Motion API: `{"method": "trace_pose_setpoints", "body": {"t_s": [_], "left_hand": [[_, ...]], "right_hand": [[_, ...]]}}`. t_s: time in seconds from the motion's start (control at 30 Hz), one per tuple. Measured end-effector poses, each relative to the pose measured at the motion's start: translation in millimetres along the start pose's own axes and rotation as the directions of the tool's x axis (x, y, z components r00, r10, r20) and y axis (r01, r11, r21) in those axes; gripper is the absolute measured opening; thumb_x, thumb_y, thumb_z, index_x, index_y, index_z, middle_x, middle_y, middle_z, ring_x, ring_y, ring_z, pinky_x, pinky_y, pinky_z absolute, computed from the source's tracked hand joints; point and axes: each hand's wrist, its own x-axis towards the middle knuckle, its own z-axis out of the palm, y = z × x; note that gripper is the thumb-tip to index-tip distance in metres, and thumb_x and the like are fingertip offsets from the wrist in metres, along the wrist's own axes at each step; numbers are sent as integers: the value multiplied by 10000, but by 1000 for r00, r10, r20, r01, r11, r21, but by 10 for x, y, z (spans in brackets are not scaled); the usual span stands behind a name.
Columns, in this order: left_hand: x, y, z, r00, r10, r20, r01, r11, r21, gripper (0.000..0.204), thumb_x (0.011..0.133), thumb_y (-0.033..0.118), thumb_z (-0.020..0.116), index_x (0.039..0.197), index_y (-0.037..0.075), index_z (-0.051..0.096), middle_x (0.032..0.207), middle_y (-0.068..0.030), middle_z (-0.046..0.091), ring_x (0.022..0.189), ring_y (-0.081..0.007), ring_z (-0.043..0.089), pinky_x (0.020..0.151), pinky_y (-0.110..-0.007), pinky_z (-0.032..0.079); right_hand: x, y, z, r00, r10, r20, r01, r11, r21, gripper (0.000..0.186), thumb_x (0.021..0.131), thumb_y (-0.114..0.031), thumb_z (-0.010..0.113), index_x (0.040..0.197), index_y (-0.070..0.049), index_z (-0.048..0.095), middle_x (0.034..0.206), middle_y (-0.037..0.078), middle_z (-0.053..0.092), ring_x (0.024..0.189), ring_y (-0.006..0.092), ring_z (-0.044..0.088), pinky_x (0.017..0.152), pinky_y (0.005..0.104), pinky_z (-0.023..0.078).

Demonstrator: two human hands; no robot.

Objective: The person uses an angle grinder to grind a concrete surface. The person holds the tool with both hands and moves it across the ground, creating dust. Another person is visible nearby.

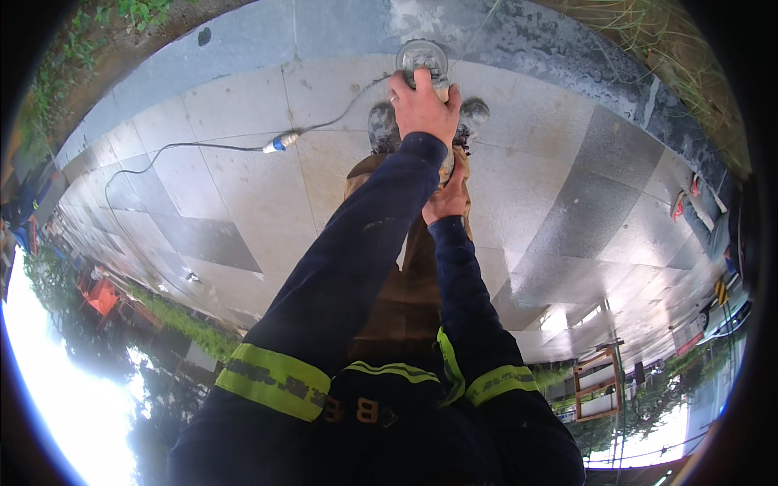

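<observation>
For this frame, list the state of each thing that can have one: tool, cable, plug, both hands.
Angle grinder: held disc-down at the paving edge; spinning or not, cannot tell.
Left hand: fingers closed over the grinder's top.
Right hand: closed on the grinder's rear body, mostly hidden.
Cable: slack, lying across the slabs.
Blue plug connector: joined inline, lying flat.

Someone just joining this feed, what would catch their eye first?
First, the left hand at top centre, gripping the round grey angle grinder pressed onto the grey-and-beige stone paving, with the right hand just below it holding the tool's rear. Next, the dark navy sleeves with yellow reflective bands filling the lower middle. Then the thin grey power cable with a blue-and-white plug joint trailing left across the slabs.
</observation>
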Motion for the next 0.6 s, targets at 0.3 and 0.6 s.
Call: {"method": "trace_pose_setpoints", "body": {"t_s": [0.3, 0.6], "left_hand": [[23, -21, -12, 993, -78, -92, 79, 997, -2, 517, 787, 285, 749, 1150, 30, 483, 1198, -296, 417, 1022, -504, 511, 846, -537, 463], [13, 23, 17, 982, -119, -145, 122, 992, 10, 541, 762, 281, 761, 1158, 47, 477, 1203, -280, 424, 1015, -512, 513, 846, -544, 461]], "right_hand": [[28, -54, -33, 990, 129, 63, -125, 990, -62, 835, 728, -56, 646, 1450, -214, 258, 1062, 243, 665, 973, 464, 633, 844, 499, 527], [67, -66, -172, 987, 84, 137, -76, 995, -64, 839, 725, -41, 635, 1453, -223, 258, 1040, 250, 669, 969, 455, 640, 843, 499, 528]]}}
